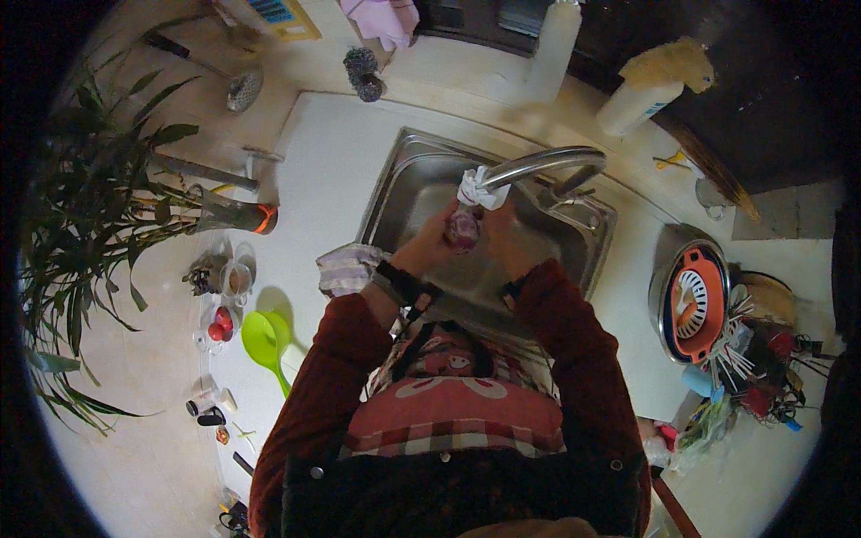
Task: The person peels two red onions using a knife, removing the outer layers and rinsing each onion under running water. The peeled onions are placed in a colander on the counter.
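Observation:
Over the stainless steel sink (417,181), my left hand (428,243) is closed around a reddish-purple object (463,227), perhaps a root vegetable or an onion. My right hand (501,232) is close by on its other side, below the tap spout. Its fingertips are partly hidden, and whether they touch the object is unclear. The curved metal tap (545,159) reaches in from the right, with white cloth or plastic (479,188) wrapped around its outlet just above the object.
A striped cloth (350,269) lies at the sink's left edge. Further left are a green ladle (266,339) and a vase of leafy stems (235,212). To the right stands a metal basin (662,296) holding an orange colander (714,316). Bottles (635,107) line the back.

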Tool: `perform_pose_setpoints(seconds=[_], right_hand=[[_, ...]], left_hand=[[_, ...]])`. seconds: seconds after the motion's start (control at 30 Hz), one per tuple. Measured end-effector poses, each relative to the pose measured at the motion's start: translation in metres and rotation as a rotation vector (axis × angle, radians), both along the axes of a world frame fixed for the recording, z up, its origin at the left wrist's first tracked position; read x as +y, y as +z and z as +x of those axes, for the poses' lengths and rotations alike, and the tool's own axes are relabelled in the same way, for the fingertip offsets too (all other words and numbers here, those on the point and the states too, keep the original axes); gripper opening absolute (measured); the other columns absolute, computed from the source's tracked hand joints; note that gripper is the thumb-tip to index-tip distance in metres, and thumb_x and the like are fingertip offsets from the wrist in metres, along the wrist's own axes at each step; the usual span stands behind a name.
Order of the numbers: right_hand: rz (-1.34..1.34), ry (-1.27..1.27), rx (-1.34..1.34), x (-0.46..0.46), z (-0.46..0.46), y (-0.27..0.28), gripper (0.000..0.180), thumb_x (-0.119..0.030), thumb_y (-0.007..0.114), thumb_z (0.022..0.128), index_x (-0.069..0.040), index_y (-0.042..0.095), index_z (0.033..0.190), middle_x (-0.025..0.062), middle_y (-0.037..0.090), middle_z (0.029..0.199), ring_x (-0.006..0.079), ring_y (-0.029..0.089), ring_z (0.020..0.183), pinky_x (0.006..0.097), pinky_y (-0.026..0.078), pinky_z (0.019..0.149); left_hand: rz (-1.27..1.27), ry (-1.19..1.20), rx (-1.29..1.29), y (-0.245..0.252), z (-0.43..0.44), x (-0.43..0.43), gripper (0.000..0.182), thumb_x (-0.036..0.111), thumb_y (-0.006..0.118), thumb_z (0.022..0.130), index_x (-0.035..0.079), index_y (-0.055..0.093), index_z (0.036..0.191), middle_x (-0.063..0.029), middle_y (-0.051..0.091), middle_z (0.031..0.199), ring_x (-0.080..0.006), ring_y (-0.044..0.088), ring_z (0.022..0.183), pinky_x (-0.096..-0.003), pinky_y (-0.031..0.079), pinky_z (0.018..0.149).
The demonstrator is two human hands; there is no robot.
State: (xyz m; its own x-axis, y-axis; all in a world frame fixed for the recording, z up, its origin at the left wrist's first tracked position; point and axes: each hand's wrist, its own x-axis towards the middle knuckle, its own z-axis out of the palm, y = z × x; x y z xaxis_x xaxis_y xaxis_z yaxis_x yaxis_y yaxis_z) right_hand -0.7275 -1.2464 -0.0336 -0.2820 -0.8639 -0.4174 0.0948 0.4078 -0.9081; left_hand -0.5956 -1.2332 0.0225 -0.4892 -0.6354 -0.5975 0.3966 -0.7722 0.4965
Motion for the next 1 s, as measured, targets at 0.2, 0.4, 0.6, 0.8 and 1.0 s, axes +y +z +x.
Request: perform_pose_setpoints(seconds=[0.2,0.4,0.6,0.8,1.0], right_hand=[[-0.125,0.26,0.096,0.019,-0.008,0.008,0.033,-0.029,0.052,0.088,-0.001,0.055,0.106,0.0139,0.063,0.089,0.0241,0.061,0.075,0.037,0.048,0.067],[-0.24,0.209,0.363,0.029,0.0,0.0,0.038,-0.036,0.05,0.089,-0.003,0.056,0.106,0.0104,0.063,0.082,0.0216,0.062,0.072,0.0343,0.048,0.064],[0.126,0.096,-0.708,0.03,-0.032,-0.008,0.04,-0.041,0.049,0.09,-0.003,0.06,0.1,0.0068,0.063,0.079,0.0182,0.056,0.065,0.0332,0.046,0.06],[-0.119,0.278,-0.132,0.038,-0.006,0.01,0.045,-0.046,0.048,0.09,-0.003,0.06,0.095,0.0084,0.063,0.076,0.02,0.058,0.068,0.034,0.047,0.062],[-0.098,0.344,0.53,0.024,0.008,0.044,0.045,-0.045,0.058,0.082,-0.008,0.057,0.107,0.0098,0.065,0.088,0.0237,0.063,0.08,0.0377,0.048,0.068]], left_hand=[[-0.272,0.193,-0.107,-0.023,0.002,-0.004,0.023,0.026,0.051,0.09,0.009,0.053,0.105,-0.0053,0.059,0.093,-0.0159,0.057,0.083,-0.0327,0.049,0.071],[-0.498,0.205,-0.428,-0.035,-0.018,-0.015,0.026,0.016,0.056,0.085,0.005,0.051,0.109,-0.0039,0.055,0.088,-0.01,0.053,0.076,-0.0275,0.045,0.062],[-0.885,0.017,-0.522,0.003,-0.038,0.004,0.023,0.023,0.052,0.088,0.005,0.056,0.1,-0.0038,0.057,0.084,-0.0105,0.054,0.072,-0.0282,0.046,0.062],[-0.255,0.151,-0.234,-0.021,-0.017,-0.01,0.026,0.018,0.054,0.086,0.007,0.053,0.109,-0.0048,0.056,0.094,-0.016,0.057,0.08,-0.0292,0.049,0.063],[-0.425,0.093,-0.338,-0.035,0.0,-0.012,0.027,0.025,0.052,0.088,0.007,0.053,0.109,-0.0075,0.058,0.101,-0.024,0.057,0.092,-0.0333,0.05,0.075]])
